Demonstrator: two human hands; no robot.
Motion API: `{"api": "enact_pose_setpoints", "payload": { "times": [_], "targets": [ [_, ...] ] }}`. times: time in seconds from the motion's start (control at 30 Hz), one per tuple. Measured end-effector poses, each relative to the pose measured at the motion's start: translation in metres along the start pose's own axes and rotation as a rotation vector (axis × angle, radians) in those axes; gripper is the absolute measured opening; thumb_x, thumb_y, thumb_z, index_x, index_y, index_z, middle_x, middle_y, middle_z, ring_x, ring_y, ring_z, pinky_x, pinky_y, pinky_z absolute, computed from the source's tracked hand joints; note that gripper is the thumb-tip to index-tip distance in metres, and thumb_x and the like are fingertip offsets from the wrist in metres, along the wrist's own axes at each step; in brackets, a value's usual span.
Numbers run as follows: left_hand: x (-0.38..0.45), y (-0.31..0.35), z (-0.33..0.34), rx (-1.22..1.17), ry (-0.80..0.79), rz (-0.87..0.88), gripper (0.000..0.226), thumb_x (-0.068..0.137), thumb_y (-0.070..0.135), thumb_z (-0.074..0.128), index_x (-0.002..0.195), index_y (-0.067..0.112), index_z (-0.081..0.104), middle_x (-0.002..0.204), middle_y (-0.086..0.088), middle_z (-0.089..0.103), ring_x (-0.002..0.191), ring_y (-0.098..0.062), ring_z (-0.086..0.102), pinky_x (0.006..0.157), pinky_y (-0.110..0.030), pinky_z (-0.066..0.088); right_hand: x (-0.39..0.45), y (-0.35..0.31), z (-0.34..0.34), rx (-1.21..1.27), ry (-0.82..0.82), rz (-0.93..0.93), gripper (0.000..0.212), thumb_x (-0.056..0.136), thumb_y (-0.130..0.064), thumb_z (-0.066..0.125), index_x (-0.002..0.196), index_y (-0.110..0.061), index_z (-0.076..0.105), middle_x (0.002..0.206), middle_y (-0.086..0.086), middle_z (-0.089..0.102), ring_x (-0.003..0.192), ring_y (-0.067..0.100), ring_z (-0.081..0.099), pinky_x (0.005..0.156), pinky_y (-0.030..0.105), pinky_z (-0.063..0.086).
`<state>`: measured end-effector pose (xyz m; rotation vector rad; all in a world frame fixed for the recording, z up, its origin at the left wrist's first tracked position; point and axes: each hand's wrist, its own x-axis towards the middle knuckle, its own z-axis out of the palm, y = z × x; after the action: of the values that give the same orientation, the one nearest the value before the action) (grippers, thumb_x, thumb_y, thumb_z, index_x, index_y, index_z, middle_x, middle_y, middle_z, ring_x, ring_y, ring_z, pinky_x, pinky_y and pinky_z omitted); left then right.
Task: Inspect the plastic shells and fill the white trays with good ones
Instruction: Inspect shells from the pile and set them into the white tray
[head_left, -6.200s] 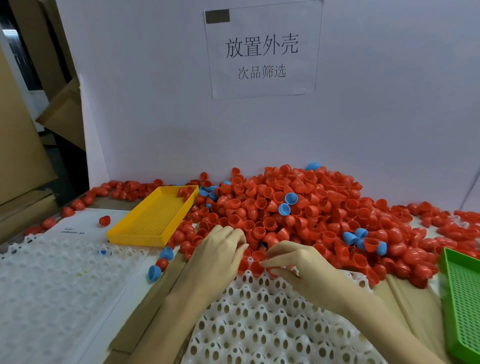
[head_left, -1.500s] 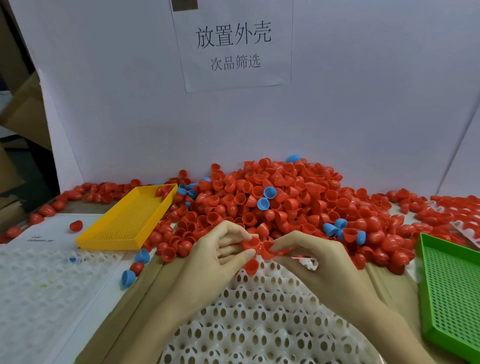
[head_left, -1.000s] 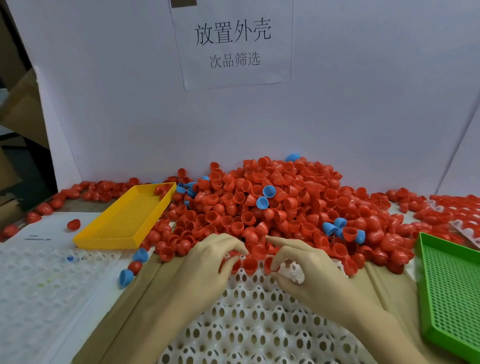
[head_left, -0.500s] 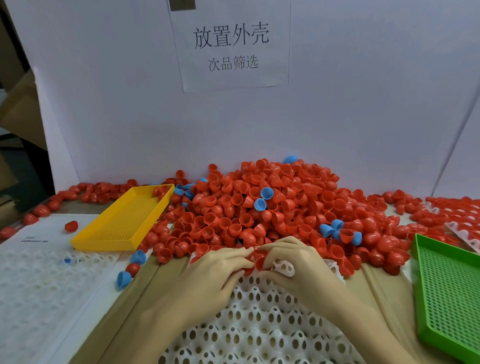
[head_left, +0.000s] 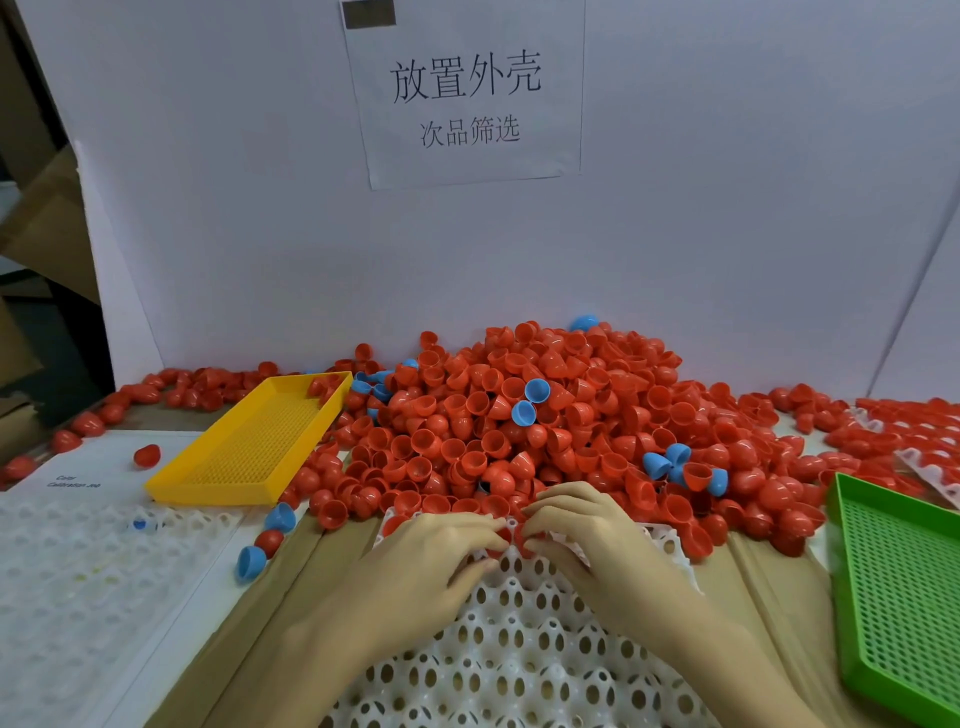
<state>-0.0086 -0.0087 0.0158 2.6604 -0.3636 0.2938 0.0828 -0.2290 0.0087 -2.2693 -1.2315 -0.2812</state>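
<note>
- Both hands are down now at the far edge of the white tray (head_left: 519, 670); a second and a half ago they were lifted, each pinching a red shell between them.
- The left hand (head_left: 431, 566) lies knuckles up, fingers curled onto the tray's far row, with a bit of red showing under the fingertips — whether it grips that shell, I cannot tell.
- The right hand (head_left: 597, 545) mirrors it, fingers bent, tips almost meeting the left's; its hold on anything is hidden too.
- The tray runs lengthwise from the person toward the red shell pile (head_left: 545, 426), its far edge tucked under the nearest shells.
- In the pile, shells point every way, many with open mouths up; a few blue shells (head_left: 530, 402) sit among them.
- The yellow basket (head_left: 249, 457) sits left of the pile, the green basket (head_left: 904, 597) at the right.
- Another white tray (head_left: 67, 587) lies at the far left.
</note>
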Motion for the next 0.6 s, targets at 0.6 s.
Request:
{"api": "enact_pose_setpoints", "payload": {
  "times": [0.6],
  "targets": [
    [-0.001, 0.003, -0.005, 0.033, 0.035, -0.018, 0.033, 0.105, 0.042, 0.056, 0.137, 0.039, 0.064, 0.146, 0.03, 0.052, 0.134, 0.019, 0.038, 0.111, -0.004, 0.025, 0.001, -0.004, -0.012, 0.115, -0.029, 0.046, 0.025, 0.1, -0.042, 0.06, 0.12, -0.039, 0.075, 0.132, -0.031, 0.061, 0.136, -0.022, 0.034, 0.116, 0.01, 0.026]
  ]
}}
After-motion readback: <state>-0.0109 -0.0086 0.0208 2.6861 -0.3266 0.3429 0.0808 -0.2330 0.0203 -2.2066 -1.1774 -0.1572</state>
